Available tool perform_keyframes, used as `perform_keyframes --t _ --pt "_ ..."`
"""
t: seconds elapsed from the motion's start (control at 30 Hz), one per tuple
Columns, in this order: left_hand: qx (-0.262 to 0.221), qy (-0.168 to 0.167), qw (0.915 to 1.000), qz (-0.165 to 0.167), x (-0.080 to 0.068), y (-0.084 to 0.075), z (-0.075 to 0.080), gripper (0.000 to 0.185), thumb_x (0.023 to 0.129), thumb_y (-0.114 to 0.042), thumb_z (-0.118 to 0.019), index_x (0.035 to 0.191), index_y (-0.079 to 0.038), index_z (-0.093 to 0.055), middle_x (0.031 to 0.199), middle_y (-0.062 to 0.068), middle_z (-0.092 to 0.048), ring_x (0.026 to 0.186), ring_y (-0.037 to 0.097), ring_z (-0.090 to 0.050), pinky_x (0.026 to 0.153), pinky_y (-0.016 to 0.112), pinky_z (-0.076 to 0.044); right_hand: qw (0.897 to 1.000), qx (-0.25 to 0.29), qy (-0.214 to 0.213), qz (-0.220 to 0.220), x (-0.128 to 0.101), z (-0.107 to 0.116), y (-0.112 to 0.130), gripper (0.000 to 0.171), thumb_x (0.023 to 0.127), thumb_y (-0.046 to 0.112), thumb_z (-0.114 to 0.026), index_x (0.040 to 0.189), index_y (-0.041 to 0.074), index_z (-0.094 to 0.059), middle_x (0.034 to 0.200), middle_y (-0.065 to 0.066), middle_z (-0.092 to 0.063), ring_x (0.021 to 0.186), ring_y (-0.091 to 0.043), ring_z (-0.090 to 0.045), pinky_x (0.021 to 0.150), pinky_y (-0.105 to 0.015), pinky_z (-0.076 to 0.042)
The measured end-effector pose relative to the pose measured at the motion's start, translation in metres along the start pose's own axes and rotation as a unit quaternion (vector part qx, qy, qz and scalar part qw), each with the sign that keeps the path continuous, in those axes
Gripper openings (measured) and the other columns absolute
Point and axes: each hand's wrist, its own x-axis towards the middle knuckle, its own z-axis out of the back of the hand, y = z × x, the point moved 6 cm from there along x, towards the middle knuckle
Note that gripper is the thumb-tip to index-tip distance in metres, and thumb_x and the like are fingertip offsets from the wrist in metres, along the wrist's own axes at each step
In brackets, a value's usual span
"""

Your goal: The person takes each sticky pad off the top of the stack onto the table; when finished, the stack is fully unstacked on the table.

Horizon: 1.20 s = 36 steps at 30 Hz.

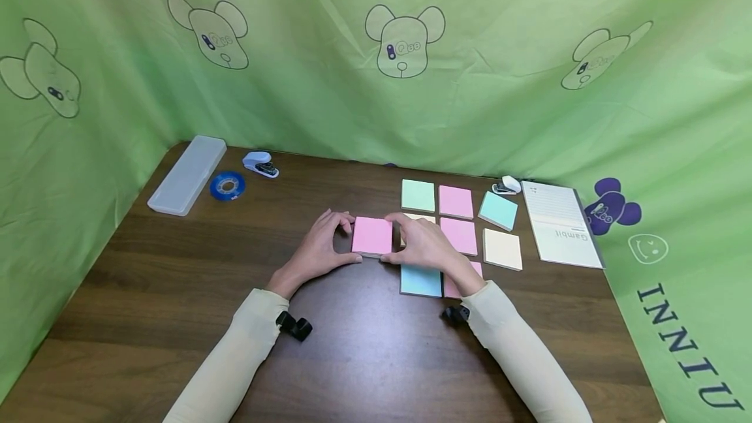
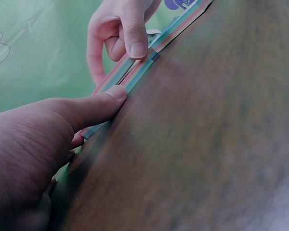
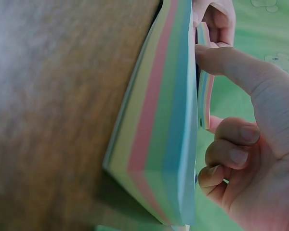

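Note:
In the head view, a pink-topped sticky note pad (image 1: 373, 235) lies mid-table between both hands. My left hand (image 1: 320, 247) grips its left side, thumb at the near corner and fingers at the far one. From the right, my right hand (image 1: 429, 243) holds the same pad with thumb and index finger, its other fingers curled in the right wrist view. The left wrist view shows striped edges in two layers under the thumbs, with a dark line between. Beside the right hand lies a blue-topped pad (image 1: 420, 281); a cream pad (image 1: 420, 217) is partly hidden behind that hand.
More pads sit in rows at right, among them a green one (image 1: 418, 195), a turquoise one (image 1: 498, 210) and a cream one (image 1: 502, 249). Beyond are a white stapler (image 1: 508, 185) and a notebook (image 1: 561, 224). Far left: a pencil case (image 1: 188, 175), blue tape (image 1: 227, 186), another stapler (image 1: 261, 164).

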Motion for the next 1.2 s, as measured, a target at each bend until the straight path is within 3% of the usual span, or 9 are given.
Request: perform_keyframes --t 0.7,1.2 --pt "0.001 -0.001 1.0000 -0.009 0.000 -0.002 0.001 0.060 0.077 -0.021 -0.105 0.109 -0.008 -0.055 0.142 0.013 -0.070 0.152 0.034 -0.054 0.140 0.049 -0.017 0.999 0.020 -0.024 0.020 0.000 0.014 -0.010 0.083 0.082 0.041 -0.097 0.149 0.008 -0.063 0.068 0.010 -0.045 0.058 -0.006 -0.031 0.055 -0.027 -0.028" --pt "0.000 0.000 1.0000 -0.006 0.001 0.002 -0.001 0.060 0.078 -0.020 -0.105 0.108 -0.008 -0.054 0.142 0.013 -0.070 0.152 0.034 -0.053 0.140 0.048 -0.016 0.995 0.084 -0.044 0.014 0.011 0.033 -0.019 0.081 0.083 0.038 -0.097 0.150 0.010 -0.062 0.069 0.008 -0.042 0.062 -0.010 -0.030 0.059 -0.030 -0.028"
